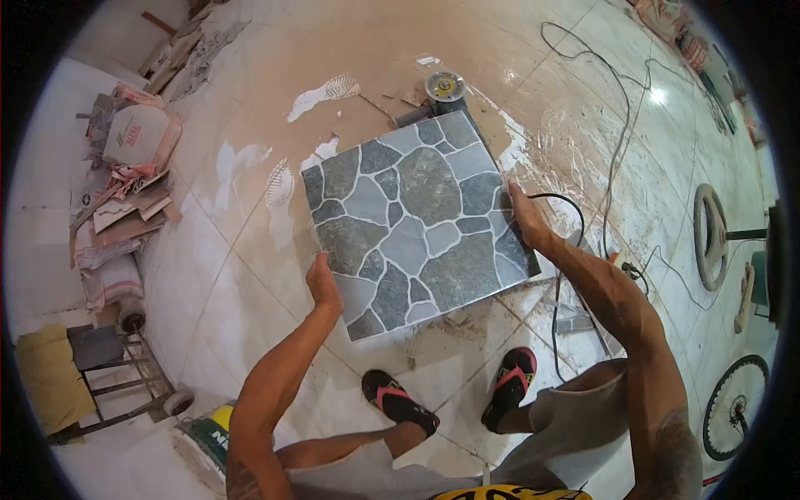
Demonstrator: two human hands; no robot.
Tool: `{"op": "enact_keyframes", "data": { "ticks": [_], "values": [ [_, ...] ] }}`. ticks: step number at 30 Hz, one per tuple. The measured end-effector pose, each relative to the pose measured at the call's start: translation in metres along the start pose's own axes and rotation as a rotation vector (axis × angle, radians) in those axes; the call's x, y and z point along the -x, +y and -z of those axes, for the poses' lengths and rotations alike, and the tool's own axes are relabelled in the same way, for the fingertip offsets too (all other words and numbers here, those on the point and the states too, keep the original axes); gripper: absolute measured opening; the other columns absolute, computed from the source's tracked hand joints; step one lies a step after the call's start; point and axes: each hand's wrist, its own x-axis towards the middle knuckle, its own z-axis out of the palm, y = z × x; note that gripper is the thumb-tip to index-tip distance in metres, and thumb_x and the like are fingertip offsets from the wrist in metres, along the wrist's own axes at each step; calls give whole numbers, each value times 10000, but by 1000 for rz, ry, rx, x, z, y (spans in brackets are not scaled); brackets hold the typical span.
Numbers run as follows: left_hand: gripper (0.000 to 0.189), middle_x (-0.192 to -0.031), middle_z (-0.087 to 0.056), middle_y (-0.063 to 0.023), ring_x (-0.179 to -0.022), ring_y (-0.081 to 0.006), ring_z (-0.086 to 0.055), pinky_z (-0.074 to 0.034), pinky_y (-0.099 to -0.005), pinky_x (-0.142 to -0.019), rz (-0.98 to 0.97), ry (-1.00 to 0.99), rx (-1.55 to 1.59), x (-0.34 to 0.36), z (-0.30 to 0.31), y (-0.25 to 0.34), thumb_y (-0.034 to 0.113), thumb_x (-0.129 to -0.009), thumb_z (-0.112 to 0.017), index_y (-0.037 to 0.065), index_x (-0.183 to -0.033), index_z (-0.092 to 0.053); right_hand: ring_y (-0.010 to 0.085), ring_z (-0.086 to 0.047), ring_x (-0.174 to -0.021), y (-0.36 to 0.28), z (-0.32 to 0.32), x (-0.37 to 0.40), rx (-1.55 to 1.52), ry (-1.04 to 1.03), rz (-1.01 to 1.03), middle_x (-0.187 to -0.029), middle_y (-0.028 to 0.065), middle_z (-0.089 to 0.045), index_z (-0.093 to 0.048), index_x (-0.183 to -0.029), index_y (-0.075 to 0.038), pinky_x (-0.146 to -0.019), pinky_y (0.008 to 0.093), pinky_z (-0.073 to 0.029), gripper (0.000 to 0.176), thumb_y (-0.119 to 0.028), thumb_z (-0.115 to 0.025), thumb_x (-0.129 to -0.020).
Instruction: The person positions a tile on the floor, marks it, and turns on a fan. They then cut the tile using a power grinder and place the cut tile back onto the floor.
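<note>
A large square floor tile (425, 183) with a grey stone-mosaic pattern is held up in front of me, slightly rotated. My left hand (323, 282) grips its left edge, thumb along the side and the other fingers hidden beneath. On the opposite edge, my right hand (527, 218) holds the tile, its fingers partly out of sight under it. Just past the tile's far edge lies an angle grinder (445, 88) with a round disc, its body partly covered by the tile.
Dust and shoe prints mark the white tiled floor (250, 242). A black cable (615, 142) runs along the right, near a plug connection (627, 265). Sacks (137, 137) and broken boards (137, 204) lie left, beside a wheeled metal frame (125, 387). A bucket (204, 442) stands near my left arm; a bicycle wheel (737, 408) is right.
</note>
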Motion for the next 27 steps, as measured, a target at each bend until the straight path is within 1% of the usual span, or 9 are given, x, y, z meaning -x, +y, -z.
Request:
{"op": "enact_keyframes", "data": {
  "ticks": [1,5,8,11,13,17,21,24,27],
  "values": [
    [323,-928,-536,-22,-893,-161,-471,-376,-309,-838,20,-31,17,-9,3,-9,330,-905,-557,14,-939,-614,275,-480,-1226,-4,-3,1,92,108,-220,-1331,229,-538,-512,-1311,105,-1053,379,-342,889,-684,-320,-949],
    [385,-1037,-582,-53,-983,-200,-510,-367,-303,-942,91,-116,51,-27,6,-33,339,-908,-554,-11,-1049,-630,268,-484,-1198,-3,3,5,266,39,-47,-1293,219,-559,-533,-1273,116,-1040,376,-347,912,-698,-287,-945],
    [398,-1044,-592,-62,-1003,-199,-512,-373,-312,-945,-104,-198,11,-34,5,-47,342,-904,-564,-18,-1059,-633,280,-497,-1189,-3,4,-12,217,-4,-48,-1286,220,-567,-543,-1256,116,-1032,384,-356,896,-687,-283,-952],
    [440,-1093,-590,-68,-1041,-202,-509,-378,-325,-946,89,-183,27,-27,1,-32,366,-905,-556,-16,-1114,-623,295,-529,-1166,20,6,-27,195,41,-33,-1280,223,-578,-538,-1276,89,-1028,394,-370,816,-631,-294,-978],
    [477,-1107,-579,-63,-1040,-201,-504,-381,-337,-939,40,-190,15,-39,1,-43,400,-897,-560,-1,-1152,-606,297,-554,-1147,14,2,-29,195,97,35,-1284,223,-578,-529,-1297,65,-1022,395,-383,753,-586,-298,-997],
    [551,-1130,-570,-57,-1020,-201,-520,-431,-383,-868,108,-288,46,-49,14,-44,474,-866,-587,38,-1204,-572,290,-626,-1059,-19,11,-24,106,-268,-231,-1246,218,-590,-546,-1290,-12,-916,430,-502,626,-520,-319,-1001],
    [507,-1093,-592,-49,-953,-207,-580,-493,-397,-768,158,-296,92,-33,7,-36,463,-874,-583,51,-1170,-583,328,-690,-908,-65,20,-9,631,-359,-246,-1068,228,-656,-576,-1267,-158,-735,540,-577,537,-544,-425,-925],
    [461,-1031,-618,-47,-875,-210,-618,-514,-383,-732,55,-311,70,-26,3,-31,445,-886,-574,60,-1137,-594,333,-699,-849,-89,23,-20,799,-330,-367,-925,237,-687,-595,-1158,8,-719,509,-582,664,-573,-370,-927],
    [421,-1072,-635,-43,-976,-213,-608,-480,-374,-869,99,-402,65,-32,7,-31,422,-915,-524,90,-1164,-595,319,-696,-817,-99,34,-16,787,-299,-289,-894,247,-691,-597,-1096,90,-732,454,-587,735,-575,-304,-984]
  ]
}}
